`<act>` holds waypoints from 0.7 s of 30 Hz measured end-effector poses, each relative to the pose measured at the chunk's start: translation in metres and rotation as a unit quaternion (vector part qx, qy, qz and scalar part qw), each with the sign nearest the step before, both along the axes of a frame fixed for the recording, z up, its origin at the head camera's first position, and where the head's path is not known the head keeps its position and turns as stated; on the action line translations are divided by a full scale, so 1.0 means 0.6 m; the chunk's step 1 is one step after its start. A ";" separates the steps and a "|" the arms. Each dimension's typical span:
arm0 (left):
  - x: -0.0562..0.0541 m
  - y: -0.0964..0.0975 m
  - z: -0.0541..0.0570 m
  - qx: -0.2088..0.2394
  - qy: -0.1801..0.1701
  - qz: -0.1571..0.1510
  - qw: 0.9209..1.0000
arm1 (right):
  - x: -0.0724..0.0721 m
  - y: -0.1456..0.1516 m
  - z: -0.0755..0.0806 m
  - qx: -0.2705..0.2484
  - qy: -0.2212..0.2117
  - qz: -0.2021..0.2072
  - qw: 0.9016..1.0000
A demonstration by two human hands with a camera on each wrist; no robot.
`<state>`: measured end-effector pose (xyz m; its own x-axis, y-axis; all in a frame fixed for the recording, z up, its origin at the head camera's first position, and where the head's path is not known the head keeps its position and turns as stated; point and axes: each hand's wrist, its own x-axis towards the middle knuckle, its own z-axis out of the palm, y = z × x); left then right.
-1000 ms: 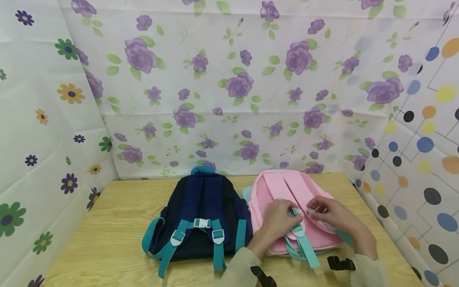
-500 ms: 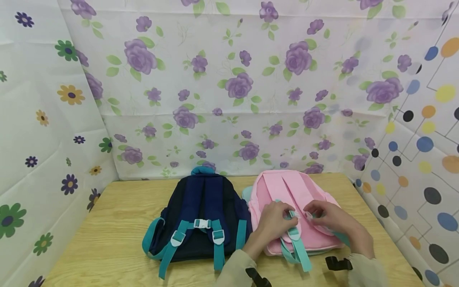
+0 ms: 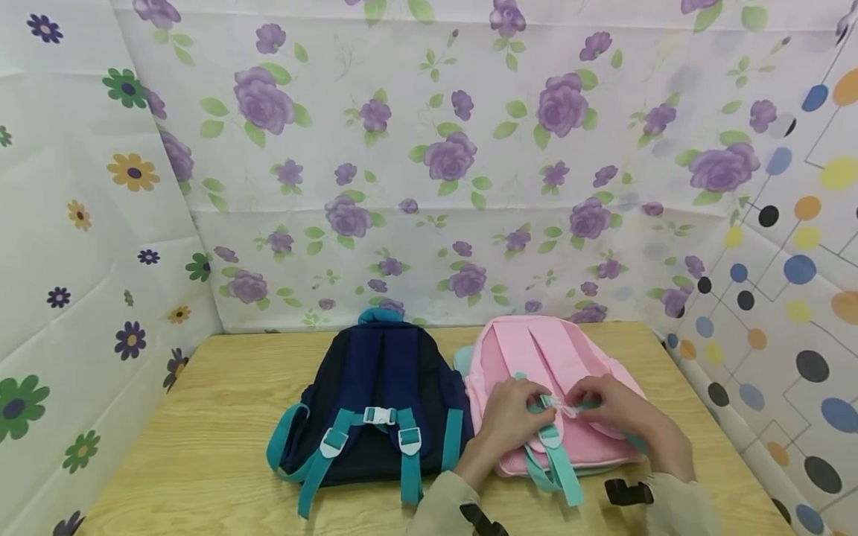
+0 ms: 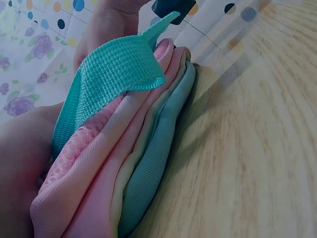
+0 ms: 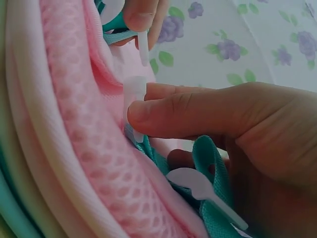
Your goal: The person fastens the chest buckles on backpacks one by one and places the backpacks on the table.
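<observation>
The pink backpack lies strap side up on the table's right half. Over its shoulder straps my left hand pinches one half of a white plastic buckle on teal webbing. My right hand holds the other buckle half between thumb and fingers. In the right wrist view a narrow gap shows between the two halves, which face each other. A white strap adjuster and a teal loop hang below my right fingers. Teal webbing arches over the bag's edge in the left wrist view.
Left of the pink bag lies a navy backpack, its white chest buckle fastened. Both rest on a wood-grain table. Patterned cloth walls enclose the back and sides.
My left hand has shifted slightly left with the strap. The two buckle halves have come closer together. The navy backpack stays in place.
</observation>
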<state>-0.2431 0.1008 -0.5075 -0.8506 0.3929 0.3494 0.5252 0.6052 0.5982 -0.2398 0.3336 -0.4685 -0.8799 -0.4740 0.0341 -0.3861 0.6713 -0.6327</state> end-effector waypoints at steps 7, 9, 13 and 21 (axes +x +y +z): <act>0.005 0.001 -0.004 0.009 -0.011 0.007 1.000 | 0.004 0.001 0.004 0.000 -0.008 -0.016 1.000; 0.005 0.001 -0.004 0.010 -0.013 0.009 1.000 | 0.004 0.001 0.005 0.002 -0.005 -0.016 1.000; 0.005 0.000 -0.006 0.011 -0.014 0.011 1.000 | 0.004 0.001 0.004 0.010 0.009 -0.014 1.000; 0.004 -0.001 -0.009 0.004 -0.012 0.010 1.000 | 0.006 -0.003 0.009 0.009 -0.008 -0.047 0.999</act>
